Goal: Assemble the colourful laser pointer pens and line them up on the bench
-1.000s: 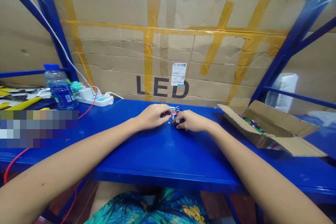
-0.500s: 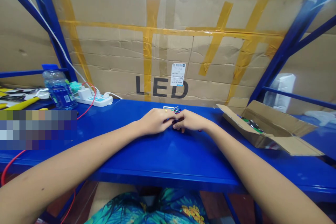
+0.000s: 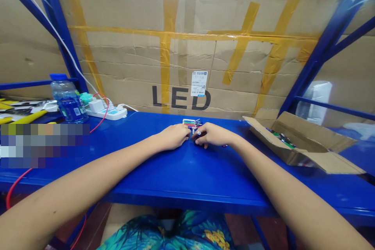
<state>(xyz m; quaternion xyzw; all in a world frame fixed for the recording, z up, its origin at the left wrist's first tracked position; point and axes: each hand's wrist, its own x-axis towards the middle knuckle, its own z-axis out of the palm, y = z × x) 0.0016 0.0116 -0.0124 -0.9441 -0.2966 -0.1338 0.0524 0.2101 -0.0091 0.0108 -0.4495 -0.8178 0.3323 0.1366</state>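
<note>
My left hand (image 3: 175, 136) and my right hand (image 3: 212, 134) rest close together on the blue shelf top (image 3: 187, 172), fingertips almost meeting. Both have curled, pinching fingers. Between and just behind them lies a small pile of thin colourful parts (image 3: 191, 124), red, green and silver. My right hand pinches a small silvery piece near its fingertips. What my left hand's fingers hold is hidden.
An open cardboard box (image 3: 299, 144) with more small parts lies to the right. At the left stand a water bottle (image 3: 68, 99) and a white power strip (image 3: 107, 111) with a red wire. A taped cardboard sheet marked LED (image 3: 187, 50) closes the back. Blue rack posts flank both sides.
Both hands have stayed over the pile and shifted only slightly; the fingers worked among the small parts, uncovering more of the pile behind them.
</note>
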